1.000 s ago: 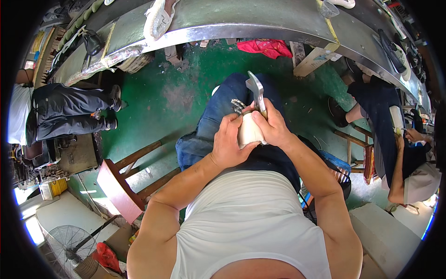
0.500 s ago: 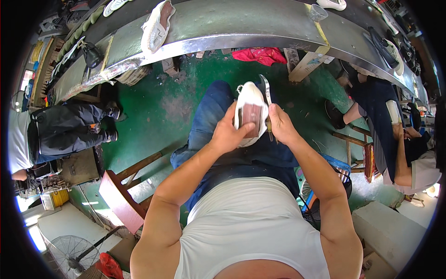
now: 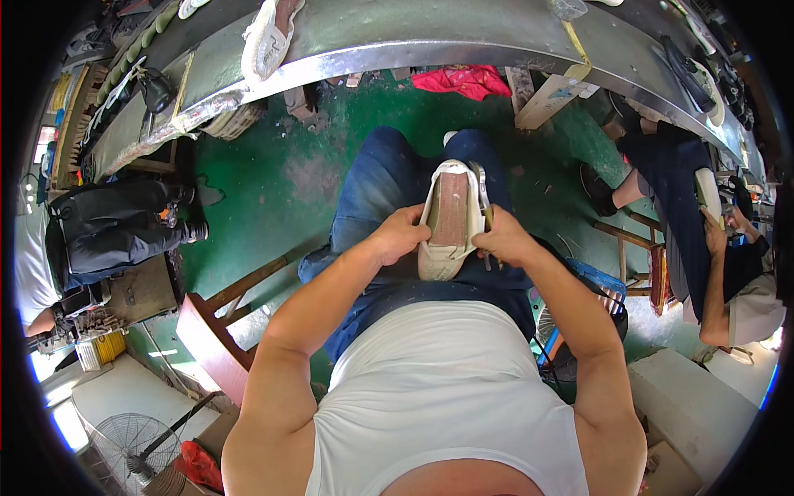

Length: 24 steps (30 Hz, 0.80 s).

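The shoe (image 3: 451, 207) is positioned above the thighs, near the torso, with its opening facing up and the brown insole visible. The left hand (image 3: 403, 235) pinches the left edge of the shoe between thumb and fingers. The right hand (image 3: 505, 238) is closed around the handle of a metal tool (image 3: 481, 186), its thumb side against the shoe's right edge; the tool head lies alongside the shoe. Ahead, a second shoe (image 3: 267, 41) rests on the metal surface (image 3: 413, 37). A red cloth (image 3: 463, 81) lies below the surface.
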Each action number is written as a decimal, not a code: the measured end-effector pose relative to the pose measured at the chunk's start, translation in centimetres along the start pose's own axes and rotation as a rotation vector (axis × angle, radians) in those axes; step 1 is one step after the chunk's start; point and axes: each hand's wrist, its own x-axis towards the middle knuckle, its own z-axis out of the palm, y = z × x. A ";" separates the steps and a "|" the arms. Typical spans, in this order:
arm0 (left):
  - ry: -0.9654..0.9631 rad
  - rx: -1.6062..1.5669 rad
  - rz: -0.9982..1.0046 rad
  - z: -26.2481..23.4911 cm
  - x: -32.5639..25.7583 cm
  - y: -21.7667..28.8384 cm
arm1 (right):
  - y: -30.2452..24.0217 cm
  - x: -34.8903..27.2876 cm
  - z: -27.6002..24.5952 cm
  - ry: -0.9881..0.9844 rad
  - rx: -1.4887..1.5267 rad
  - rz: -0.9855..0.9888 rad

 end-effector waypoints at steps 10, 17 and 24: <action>0.015 0.253 0.180 1.7 -1.2 -3.9 | -3.6 -7.3 -2.4 -0.037 -0.958 -0.239; -0.163 -0.280 0.253 1.6 0.0 -6.1 | -7.4 -5.7 -0.4 -0.029 -1.435 -0.327; 0.136 -0.617 0.113 3.4 1.0 -6.6 | -4.2 -4.5 0.8 -0.269 -1.136 -0.202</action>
